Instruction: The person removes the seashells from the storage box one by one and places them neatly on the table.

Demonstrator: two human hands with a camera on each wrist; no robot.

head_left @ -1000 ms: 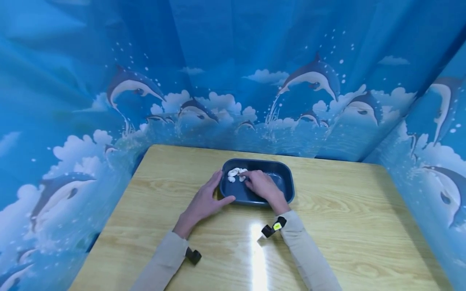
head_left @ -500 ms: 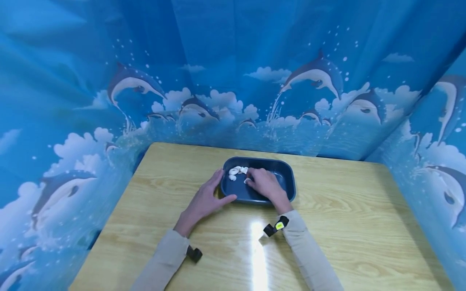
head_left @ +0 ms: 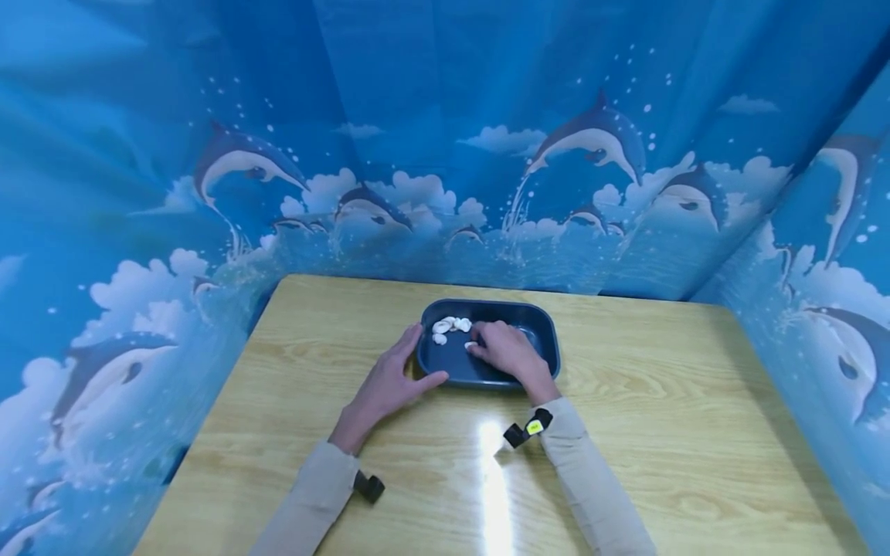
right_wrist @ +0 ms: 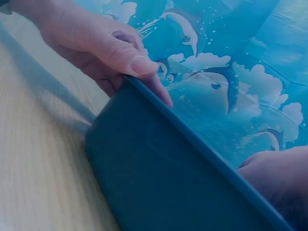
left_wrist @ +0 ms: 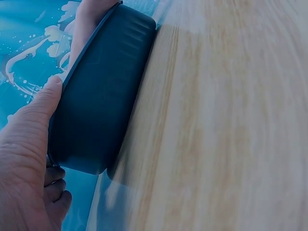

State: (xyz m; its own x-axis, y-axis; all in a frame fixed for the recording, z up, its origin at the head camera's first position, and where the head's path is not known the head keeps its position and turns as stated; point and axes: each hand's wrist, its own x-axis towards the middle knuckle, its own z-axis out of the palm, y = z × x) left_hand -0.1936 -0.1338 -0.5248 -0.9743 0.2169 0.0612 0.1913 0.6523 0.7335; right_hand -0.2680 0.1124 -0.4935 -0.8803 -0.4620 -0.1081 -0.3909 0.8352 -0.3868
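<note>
Sleeves of beige cloth come in from the near edge of the wooden table [head_left: 626, 432], each wrist carrying a small black camera mount. Past them, the left hand [head_left: 385, 386] lies at the left end of a dark blue tray [head_left: 549, 340], with its thumb along the near rim and its fingers against the left wall; the left wrist view shows that thumb on the rim and the other fingers bent low beside the tray's corner, so the hand steadies the tray [left_wrist: 101, 106] by clasping its end. The right hand [head_left: 507, 351] reaches over the near rim into the tray, fingers bent down toward the floor, their tips at 1 small white piece [head_left: 471, 345]; whether the piece is pinched or only touched cannot be told from here. Just beyond, in the tray's far left corner, a little cluster of white pieces [head_left: 450, 325] lies together, with 1 more [head_left: 439, 339] slightly nearer. The tray sits around the middle of the table, toward its far side. Behind the table hangs a blue curtain [head_left: 445, 154] printed with dolphins and clouds, closing in the left, back and right.
</note>
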